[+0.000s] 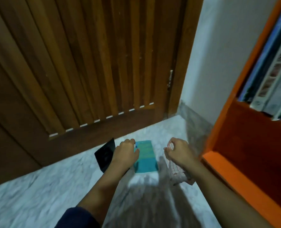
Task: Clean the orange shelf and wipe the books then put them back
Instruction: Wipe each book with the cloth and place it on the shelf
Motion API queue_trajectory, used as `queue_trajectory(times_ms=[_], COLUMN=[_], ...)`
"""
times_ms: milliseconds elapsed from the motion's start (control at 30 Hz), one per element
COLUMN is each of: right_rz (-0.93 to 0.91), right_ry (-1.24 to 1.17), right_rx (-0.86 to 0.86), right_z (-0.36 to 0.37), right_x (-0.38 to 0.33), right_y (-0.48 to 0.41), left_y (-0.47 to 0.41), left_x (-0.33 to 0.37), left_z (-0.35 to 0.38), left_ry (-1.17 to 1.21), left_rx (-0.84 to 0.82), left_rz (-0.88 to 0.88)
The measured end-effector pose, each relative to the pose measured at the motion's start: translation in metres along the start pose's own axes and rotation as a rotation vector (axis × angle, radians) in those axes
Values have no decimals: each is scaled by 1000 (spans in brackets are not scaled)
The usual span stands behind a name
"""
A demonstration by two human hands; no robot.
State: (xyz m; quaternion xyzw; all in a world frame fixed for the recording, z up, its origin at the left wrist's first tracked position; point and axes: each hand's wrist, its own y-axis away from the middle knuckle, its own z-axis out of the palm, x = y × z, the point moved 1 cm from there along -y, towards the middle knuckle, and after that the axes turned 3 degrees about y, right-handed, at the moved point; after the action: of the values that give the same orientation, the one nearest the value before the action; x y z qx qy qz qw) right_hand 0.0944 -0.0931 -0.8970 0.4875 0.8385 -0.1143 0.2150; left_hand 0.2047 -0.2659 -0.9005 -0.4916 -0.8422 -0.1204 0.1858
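Observation:
A teal book [146, 156] lies flat on the marble floor in front of the wooden door. My left hand [125, 152] reaches down to its left edge, fingers curled onto the cover. A black book [105, 155] lies just left of it, partly under my left wrist. My right hand [177, 151] hovers to the right of the teal book and grips a white checked cloth [179, 173] that hangs below the wrist. The orange shelf [245, 145] stands at the right, with several books [274, 76] upright on an upper level.
A slatted wooden door [90, 63] fills the left and centre. A white wall [218, 55] with a grey skirting meets the shelf's side. The pale marble floor [37, 195] spreads toward me. The picture is blurred by motion.

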Motion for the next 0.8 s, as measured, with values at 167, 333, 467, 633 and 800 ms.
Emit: queue_trajectory(times_ms=[167,333,467,633,800], right_rz=[68,123,178,209,277], right_ry=[-9,45,10,-142,-225], right_rx=[-115,-196,-203,-139,-58], right_z=[97,172,208,241,253], right_x=[33,65,83,93,90], right_y=[-26,-39,-49,-55,-52], left_y=[-16,-27,-38,-50,-55], left_x=[-60,-94,-105,-109,-110], left_z=[79,153,189,217,240], left_ry=[83,214,354,453,544], left_rx=[-92,-164,-148,-88,-52], left_rz=[-158,-205,-274,-312,-346])
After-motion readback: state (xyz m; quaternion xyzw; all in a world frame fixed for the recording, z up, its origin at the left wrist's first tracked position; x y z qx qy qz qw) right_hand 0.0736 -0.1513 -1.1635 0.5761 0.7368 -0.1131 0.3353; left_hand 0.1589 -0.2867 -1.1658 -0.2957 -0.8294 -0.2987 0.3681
